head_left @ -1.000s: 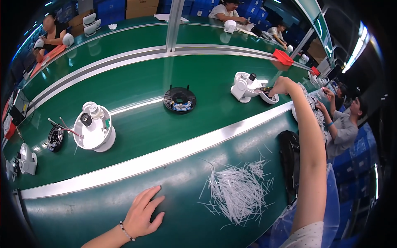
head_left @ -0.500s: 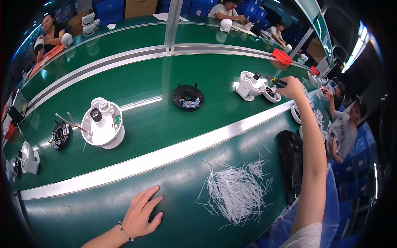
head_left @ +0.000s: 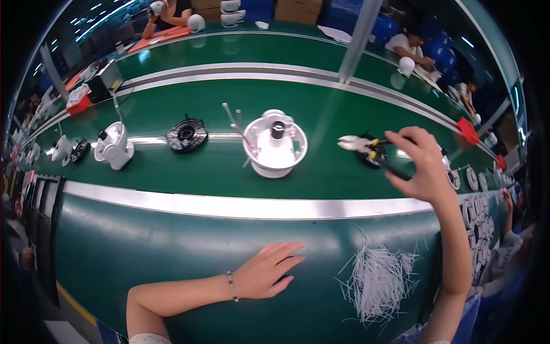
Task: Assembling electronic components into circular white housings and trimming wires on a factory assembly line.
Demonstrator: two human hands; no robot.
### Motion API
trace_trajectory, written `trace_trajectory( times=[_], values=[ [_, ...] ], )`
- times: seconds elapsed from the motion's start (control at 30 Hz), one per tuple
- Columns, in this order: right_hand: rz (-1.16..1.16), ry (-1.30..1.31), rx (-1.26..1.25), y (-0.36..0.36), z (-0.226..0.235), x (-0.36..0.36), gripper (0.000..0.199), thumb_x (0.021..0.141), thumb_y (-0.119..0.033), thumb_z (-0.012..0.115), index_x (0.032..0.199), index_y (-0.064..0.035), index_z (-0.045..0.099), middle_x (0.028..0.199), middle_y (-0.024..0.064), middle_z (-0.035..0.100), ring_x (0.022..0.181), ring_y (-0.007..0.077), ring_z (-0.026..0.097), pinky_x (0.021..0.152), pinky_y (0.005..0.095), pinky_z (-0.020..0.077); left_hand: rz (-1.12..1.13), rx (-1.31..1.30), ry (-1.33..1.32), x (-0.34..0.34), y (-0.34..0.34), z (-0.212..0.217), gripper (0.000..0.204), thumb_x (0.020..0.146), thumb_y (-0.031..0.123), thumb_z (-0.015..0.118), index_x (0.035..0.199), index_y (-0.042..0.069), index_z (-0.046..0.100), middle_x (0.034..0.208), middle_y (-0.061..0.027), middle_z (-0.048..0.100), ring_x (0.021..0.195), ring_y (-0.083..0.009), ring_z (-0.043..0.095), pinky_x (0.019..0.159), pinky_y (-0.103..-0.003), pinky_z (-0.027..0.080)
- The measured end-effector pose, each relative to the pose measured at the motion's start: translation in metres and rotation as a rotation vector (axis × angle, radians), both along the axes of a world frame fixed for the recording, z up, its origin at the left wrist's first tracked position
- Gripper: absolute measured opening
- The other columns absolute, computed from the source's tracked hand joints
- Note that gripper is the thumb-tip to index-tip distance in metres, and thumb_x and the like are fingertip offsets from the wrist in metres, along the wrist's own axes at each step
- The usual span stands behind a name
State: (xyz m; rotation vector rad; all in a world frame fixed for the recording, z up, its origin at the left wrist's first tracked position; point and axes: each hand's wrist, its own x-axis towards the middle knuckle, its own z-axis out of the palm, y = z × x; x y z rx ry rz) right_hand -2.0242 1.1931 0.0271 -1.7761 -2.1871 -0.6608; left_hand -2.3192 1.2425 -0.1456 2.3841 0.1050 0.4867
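My right hand is raised over the green belt and grips cutting pliers with black and yellow handles. Their bare jaws point left, parted slightly. Below and behind them sits a round black part, mostly covered by the pliers. To the left of the jaws stands a white camera housing, its open side up, with a black lens barrel inside and wires sticking out. My left hand rests on the near worktop, fingers stretched out and holding nothing.
A pile of thin white strips lies on the near worktop. A metal rail divides worktop from belt. Further left are another black round part and white housing. White parts crowd the right; people work across the belt.
The view has swung left. My right hand has drawn the pliers back from the white housing at the right to above the black part. My left hand still lies on the worktop.
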Motion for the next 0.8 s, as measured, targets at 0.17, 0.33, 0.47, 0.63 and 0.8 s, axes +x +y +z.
trace_trajectory(
  times=[0.17,0.33,0.47,0.63,0.8],
  values=[
    [0.225,-0.108,-0.053,0.055,-0.001,-0.066,0.062,0.048,-0.009,0.071,0.107,-0.0069,0.055,0.096,0.0101,0.049,0.083,0.0255,0.048,0.072,0.0344,0.0383,-0.036,-0.006,-0.05,-0.014,0.003,0.0,0.042,0.074,0.012,0.057,0.112,-0.001,0.046,0.125,-0.0176,0.036,0.114,-0.0329,0.038,0.094,-0.042,0.033],
    [0.25,-0.367,-0.097,0.1,-0.01,-0.084,0.063,0.048,-0.011,0.074,0.107,-0.0086,0.054,0.095,0.0077,0.049,0.085,0.0223,0.048,0.073,0.0333,0.0375,-0.058,-0.007,-0.071,-0.023,0.009,-0.004,0.042,0.074,0.012,0.057,0.113,0.0,0.045,0.126,-0.0178,0.035,0.114,-0.0331,0.038,0.095,-0.041,0.032],
    [0.273,-0.491,-0.087,0.119,-0.016,-0.089,0.059,0.052,-0.011,0.073,0.107,-0.0099,0.054,0.095,0.0061,0.05,0.086,0.0203,0.047,0.073,0.0317,0.0375,-0.064,-0.022,-0.088,-0.03,0.012,-0.006,0.042,0.074,0.012,0.057,0.113,0.0,0.045,0.127,-0.0176,0.034,0.114,-0.0331,0.037,0.096,-0.041,0.031],
    [0.307,-0.517,-0.083,0.124,-0.012,-0.094,0.054,0.055,-0.01,0.07,0.106,-0.0103,0.055,0.095,0.0056,0.05,0.085,0.0193,0.048,0.072,0.031,0.0375,-0.056,-0.015,-0.086,-0.041,0.017,-0.006,0.043,0.074,0.013,0.057,0.113,0.0,0.045,0.128,-0.0172,0.034,0.114,-0.0327,0.037,0.097,-0.042,0.03],
    [0.343,-0.524,-0.055,0.126,-0.011,-0.093,0.049,0.059,-0.007,0.066,0.106,-0.0107,0.055,0.094,0.0055,0.05,0.082,0.0187,0.049,0.07,0.0304,0.0379,-0.06,-0.007,-0.078,-0.049,0.022,-0.006,0.043,0.074,0.013,0.057,0.113,0.001,0.045,0.128,-0.0168,0.034,0.114,-0.0323,0.038,0.097,-0.042,0.03]
  ],
)
